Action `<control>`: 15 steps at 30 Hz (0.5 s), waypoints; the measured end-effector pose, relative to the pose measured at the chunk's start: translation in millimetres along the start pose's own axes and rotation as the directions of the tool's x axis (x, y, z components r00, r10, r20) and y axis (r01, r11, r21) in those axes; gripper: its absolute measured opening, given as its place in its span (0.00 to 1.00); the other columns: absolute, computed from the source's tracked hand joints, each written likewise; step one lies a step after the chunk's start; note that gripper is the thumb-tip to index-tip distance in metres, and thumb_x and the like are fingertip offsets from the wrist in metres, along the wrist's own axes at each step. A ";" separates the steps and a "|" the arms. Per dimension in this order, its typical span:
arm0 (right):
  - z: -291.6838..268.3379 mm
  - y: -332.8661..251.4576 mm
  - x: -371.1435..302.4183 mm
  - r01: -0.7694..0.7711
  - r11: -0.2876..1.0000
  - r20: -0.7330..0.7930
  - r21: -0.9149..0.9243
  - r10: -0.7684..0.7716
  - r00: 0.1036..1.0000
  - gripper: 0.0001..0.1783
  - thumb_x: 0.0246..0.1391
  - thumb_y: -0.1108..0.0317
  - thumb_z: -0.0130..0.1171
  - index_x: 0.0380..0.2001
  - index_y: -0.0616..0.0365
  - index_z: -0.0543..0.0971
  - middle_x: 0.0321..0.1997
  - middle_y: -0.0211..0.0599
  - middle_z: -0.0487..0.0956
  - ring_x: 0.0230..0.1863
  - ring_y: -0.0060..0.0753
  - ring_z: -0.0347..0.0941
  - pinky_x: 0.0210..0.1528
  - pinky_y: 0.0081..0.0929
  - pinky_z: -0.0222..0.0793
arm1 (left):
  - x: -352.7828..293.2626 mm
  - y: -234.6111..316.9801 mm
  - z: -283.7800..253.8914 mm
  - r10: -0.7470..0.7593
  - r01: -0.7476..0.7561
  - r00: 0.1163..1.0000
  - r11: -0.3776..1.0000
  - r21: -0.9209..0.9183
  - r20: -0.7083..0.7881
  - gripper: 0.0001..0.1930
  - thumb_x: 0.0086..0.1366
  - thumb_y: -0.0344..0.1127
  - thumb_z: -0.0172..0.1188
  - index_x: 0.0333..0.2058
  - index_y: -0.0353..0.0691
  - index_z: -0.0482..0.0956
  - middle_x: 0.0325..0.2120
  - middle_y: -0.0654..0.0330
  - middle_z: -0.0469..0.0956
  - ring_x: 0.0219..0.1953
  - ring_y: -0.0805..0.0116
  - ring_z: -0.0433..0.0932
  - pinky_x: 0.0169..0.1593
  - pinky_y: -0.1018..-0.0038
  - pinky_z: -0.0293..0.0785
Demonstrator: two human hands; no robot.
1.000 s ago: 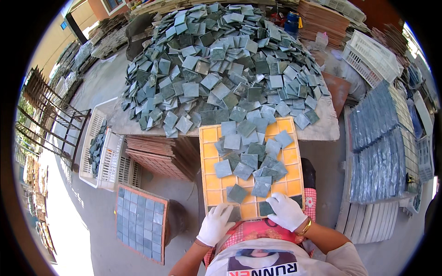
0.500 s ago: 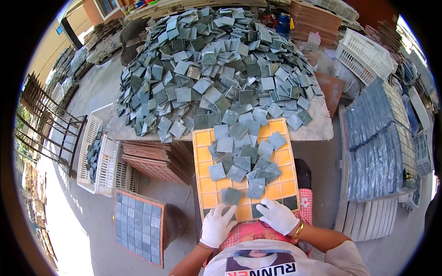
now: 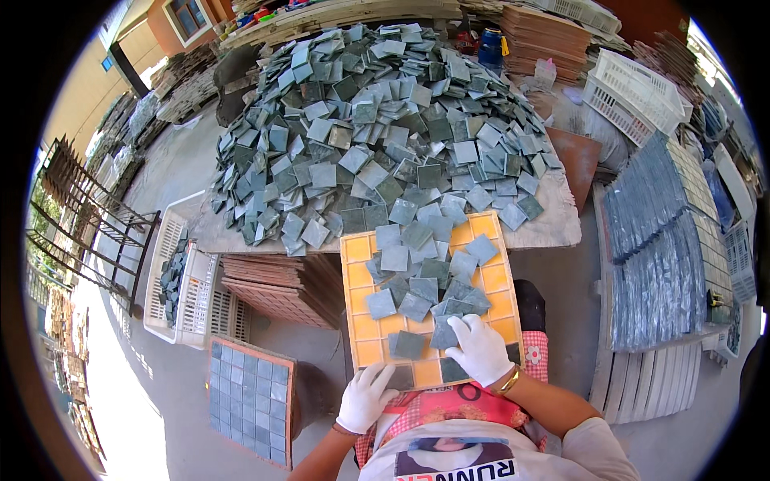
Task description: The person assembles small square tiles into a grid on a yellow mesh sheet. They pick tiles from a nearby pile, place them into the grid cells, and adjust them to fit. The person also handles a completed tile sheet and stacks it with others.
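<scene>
right hand (image 3: 480, 349) flat, fingers spread on loose grey tiles (image 3: 425, 280) heaped on yellow grid tray (image 3: 362, 329) | left hand (image 3: 365, 398) open, steadying tray's near edge | risk: tray overhangs bench (image 3: 553, 228); a hard sweep could tip it, spilling tiles

I note both my hands, left hand (image 3: 365, 398) and right hand (image 3: 480, 349), in white gloves, with a gold bangle (image 3: 508, 383) at the right wrist. The grid tray (image 3: 358, 298) is yellow-orange, its cells squared. Loose tiles (image 3: 417, 276) on it are grey-green, some paler blue-grey. The tile heap (image 3: 369, 120) beyond shows the same mixed grey, teal and dark green. The cloth on my lap (image 3: 449, 405) is red-and-white checked. Filled board (image 3: 250, 399) at left: blue-grey squares, rust-brown rim. Crates (image 3: 638, 84) white.
</scene>
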State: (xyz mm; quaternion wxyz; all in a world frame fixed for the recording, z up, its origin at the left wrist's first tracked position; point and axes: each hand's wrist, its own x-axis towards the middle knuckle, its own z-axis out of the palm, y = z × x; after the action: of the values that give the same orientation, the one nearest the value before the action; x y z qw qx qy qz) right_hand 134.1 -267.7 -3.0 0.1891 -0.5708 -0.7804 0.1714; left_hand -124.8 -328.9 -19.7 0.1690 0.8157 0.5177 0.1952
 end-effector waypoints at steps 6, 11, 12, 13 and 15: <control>1.8 -12.4 -2.3 -0.008 0.984 0.161 0.176 -0.020 0.987 0.13 0.45 0.63 0.65 0.31 0.54 0.74 0.39 0.39 0.71 0.40 0.46 0.73 0.38 0.40 0.71 | -2.3 8.4 6.6 -0.126 0.129 0.991 0.989 -0.076 0.037 0.24 0.52 0.36 0.65 0.48 0.35 0.74 0.45 0.51 0.72 0.44 0.49 0.73 0.47 0.61 0.72; 6.8 -13.5 -27.3 0.267 0.949 0.278 0.167 -0.305 0.911 0.23 0.43 0.58 0.68 0.41 0.56 0.74 0.46 0.41 0.70 0.46 0.45 0.72 0.46 0.38 0.70 | 11.2 26.5 -12.9 -0.134 0.138 0.989 0.988 -0.062 0.058 0.26 0.49 0.36 0.67 0.49 0.38 0.74 0.46 0.51 0.71 0.44 0.49 0.74 0.48 0.61 0.72; 5.7 -13.8 -27.9 0.222 0.964 0.239 0.147 -0.253 0.938 0.25 0.43 0.57 0.68 0.43 0.56 0.74 0.47 0.41 0.70 0.46 0.45 0.72 0.47 0.38 0.70 | 13.2 27.7 -13.9 -0.123 0.124 0.992 0.992 -0.037 0.031 0.27 0.50 0.36 0.67 0.50 0.39 0.73 0.47 0.51 0.71 0.44 0.49 0.74 0.48 0.61 0.72; 4.3 -14.8 -28.3 0.174 0.976 0.198 0.129 -0.198 0.960 0.28 0.42 0.56 0.69 0.46 0.56 0.73 0.47 0.42 0.70 0.46 0.45 0.72 0.47 0.38 0.70 | 16.7 28.1 -14.7 -0.110 0.110 0.994 0.994 -0.011 0.005 0.28 0.50 0.36 0.67 0.51 0.40 0.73 0.47 0.51 0.70 0.44 0.49 0.74 0.48 0.61 0.72; 3.4 -17.0 -26.8 0.152 0.984 0.215 0.088 -0.168 0.962 0.31 0.43 0.58 0.67 0.50 0.58 0.71 0.47 0.43 0.70 0.46 0.46 0.72 0.48 0.38 0.70 | 32.3 27.0 -15.9 -0.050 0.049 0.999 0.998 0.045 0.011 0.29 0.50 0.36 0.67 0.53 0.42 0.71 0.48 0.52 0.70 0.43 0.50 0.74 0.47 0.61 0.73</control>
State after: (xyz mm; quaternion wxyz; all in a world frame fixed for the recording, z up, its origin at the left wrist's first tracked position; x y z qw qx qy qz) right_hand 125.9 -298.4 -0.3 0.1341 -0.4761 -0.8337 0.2457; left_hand -99.1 -309.3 11.6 0.1589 0.8072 0.5410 0.1745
